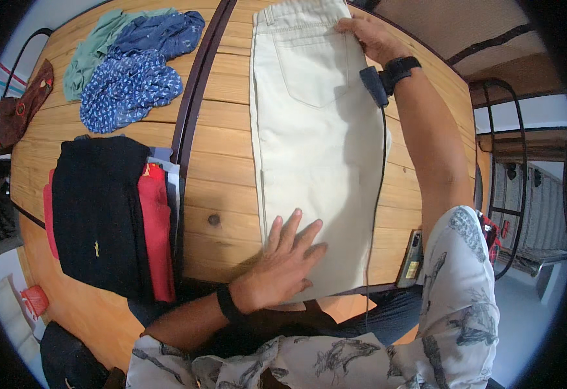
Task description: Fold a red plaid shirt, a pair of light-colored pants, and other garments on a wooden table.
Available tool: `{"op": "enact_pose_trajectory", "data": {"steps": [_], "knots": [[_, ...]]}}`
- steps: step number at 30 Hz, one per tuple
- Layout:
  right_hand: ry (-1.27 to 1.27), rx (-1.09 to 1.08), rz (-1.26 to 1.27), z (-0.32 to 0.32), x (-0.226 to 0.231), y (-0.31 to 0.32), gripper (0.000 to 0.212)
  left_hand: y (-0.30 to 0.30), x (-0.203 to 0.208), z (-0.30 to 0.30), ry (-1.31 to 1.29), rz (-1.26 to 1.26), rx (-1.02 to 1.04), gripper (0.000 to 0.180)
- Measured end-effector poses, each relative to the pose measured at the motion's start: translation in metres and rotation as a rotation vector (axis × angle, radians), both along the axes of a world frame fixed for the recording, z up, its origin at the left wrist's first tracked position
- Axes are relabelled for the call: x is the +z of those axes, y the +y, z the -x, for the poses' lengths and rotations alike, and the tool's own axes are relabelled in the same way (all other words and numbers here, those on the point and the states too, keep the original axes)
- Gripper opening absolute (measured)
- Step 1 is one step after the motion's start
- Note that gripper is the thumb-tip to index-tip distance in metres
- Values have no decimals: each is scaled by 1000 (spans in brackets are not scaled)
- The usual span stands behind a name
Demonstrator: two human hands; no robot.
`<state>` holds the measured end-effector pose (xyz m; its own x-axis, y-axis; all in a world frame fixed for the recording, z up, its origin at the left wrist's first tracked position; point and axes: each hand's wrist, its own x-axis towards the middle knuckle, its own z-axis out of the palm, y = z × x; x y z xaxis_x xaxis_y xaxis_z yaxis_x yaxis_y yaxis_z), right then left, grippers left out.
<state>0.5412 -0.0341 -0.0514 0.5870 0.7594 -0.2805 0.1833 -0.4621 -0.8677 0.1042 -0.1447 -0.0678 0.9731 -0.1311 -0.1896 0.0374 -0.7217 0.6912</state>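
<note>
Cream trousers (pixel 313 139), folded lengthwise with a back pocket showing, lie along the wooden table in front of me. My left hand (pixel 280 269) rests flat on the lower leg part, fingers spread. At the far right corner of the waistband, my right hand (pixel 372 37) is closed on the cloth edge; some of its fingers are hidden. A small dark device with a black cable (pixel 383 168) is strapped at my right wrist, and the cable runs down along the trousers' right side.
Left of the trousers stands a stack of folded clothes with a black garment (pixel 102 207) on top and a red one (pixel 156 227) below. Crumpled blue patterned cloth (pixel 128 84) and green cloth (pixel 89 58) lie farther back. A phone-like object (pixel 410 259) sits at the table's near right edge.
</note>
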Motion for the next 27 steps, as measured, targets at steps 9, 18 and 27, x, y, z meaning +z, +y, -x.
{"op": "enact_pose_trajectory", "data": {"steps": [9,18,27], "knots": [[127,429,-331,82,132,-47,41,17,-13,0,-147,156,195,61],[-60,628,-325,193,204,-178,71,64,33,9,-116,1771,1010,85],[-849,771,-344,225,98,-288,26,-7,23,38,-60,1935,598,70]]}}
